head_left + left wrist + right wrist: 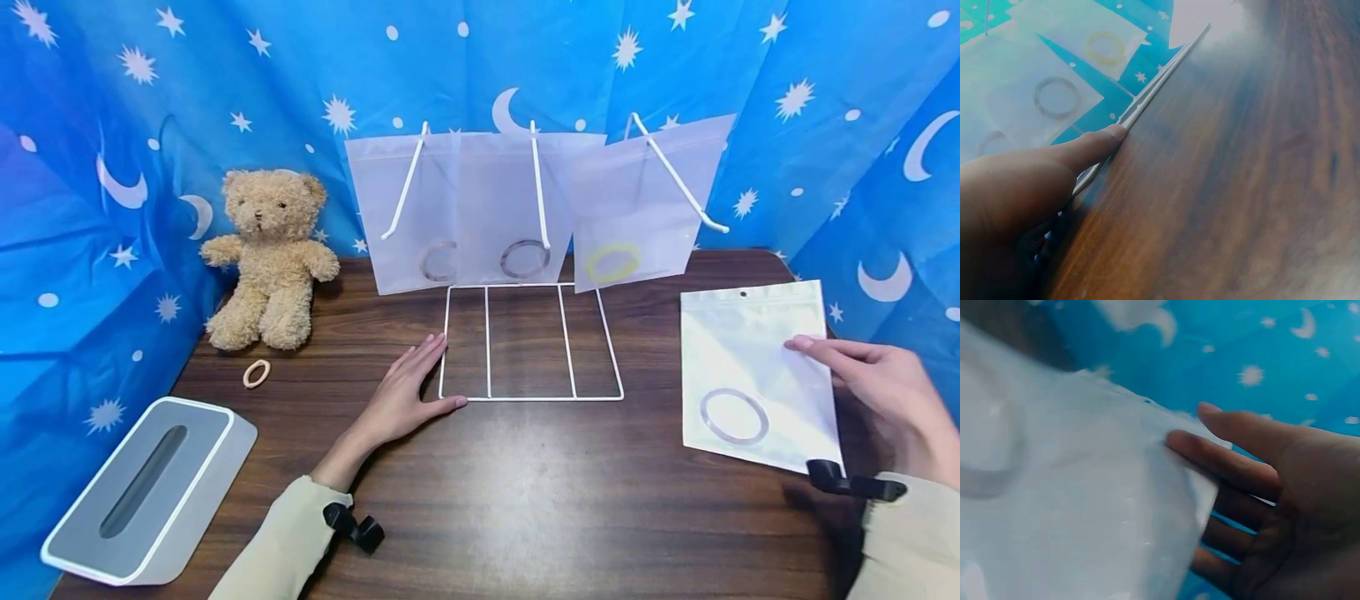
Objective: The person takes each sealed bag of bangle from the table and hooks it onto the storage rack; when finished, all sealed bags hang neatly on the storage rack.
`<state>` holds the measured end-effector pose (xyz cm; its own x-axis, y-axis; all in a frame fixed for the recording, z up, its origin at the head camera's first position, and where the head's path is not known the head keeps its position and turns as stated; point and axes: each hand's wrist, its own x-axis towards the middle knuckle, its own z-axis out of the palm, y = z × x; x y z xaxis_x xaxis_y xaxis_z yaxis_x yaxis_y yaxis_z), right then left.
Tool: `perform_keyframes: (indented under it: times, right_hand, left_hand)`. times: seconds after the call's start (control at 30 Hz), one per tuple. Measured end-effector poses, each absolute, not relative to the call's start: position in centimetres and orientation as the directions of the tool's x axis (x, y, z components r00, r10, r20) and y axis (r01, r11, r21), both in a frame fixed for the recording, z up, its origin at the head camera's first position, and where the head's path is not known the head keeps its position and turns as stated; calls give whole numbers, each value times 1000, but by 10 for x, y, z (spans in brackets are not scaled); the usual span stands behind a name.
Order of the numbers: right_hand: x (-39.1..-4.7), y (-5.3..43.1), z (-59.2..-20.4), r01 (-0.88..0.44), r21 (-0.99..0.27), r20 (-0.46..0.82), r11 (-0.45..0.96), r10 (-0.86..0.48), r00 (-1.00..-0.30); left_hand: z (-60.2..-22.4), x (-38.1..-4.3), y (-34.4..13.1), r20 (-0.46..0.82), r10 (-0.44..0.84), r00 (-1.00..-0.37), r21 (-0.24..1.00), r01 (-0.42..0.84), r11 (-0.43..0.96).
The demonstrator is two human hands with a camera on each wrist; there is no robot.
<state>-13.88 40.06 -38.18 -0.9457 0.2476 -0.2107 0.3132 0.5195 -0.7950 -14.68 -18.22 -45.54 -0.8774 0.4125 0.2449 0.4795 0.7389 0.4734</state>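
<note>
On the left, my left hand lies with straight fingers against the near left corner of a white wire display rack; its thumb touches the front bar in the left wrist view. From the rack's prongs hang three translucent zip bags, left, middle and right, each with a ring-shaped item inside. At the right, my right hand holds another white zip bag by its right edge; a greyish ring shows in it. In the right wrist view, some fingers pass behind this bag.
A teddy bear sits at the back left, with a small wooden ring in front of it. Near the left edge stands a grey and white tissue box. Blue star-and-moon cloth hangs around the brown table.
</note>
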Motion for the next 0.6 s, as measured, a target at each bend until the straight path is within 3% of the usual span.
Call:
perform_keyframes:
  times: [0.3,0.6]
  right_hand:
    - [-109,389,-337,61,-710,-34,702,53,-998]
    - [-89,341,-303,-177,-731,122,659,-128,-984]
  left_hand:
    - [-456,-145,-181,242,411,-879,475,477,740]
    - [-456,-145,-181,249,414,-876,477,483,734]
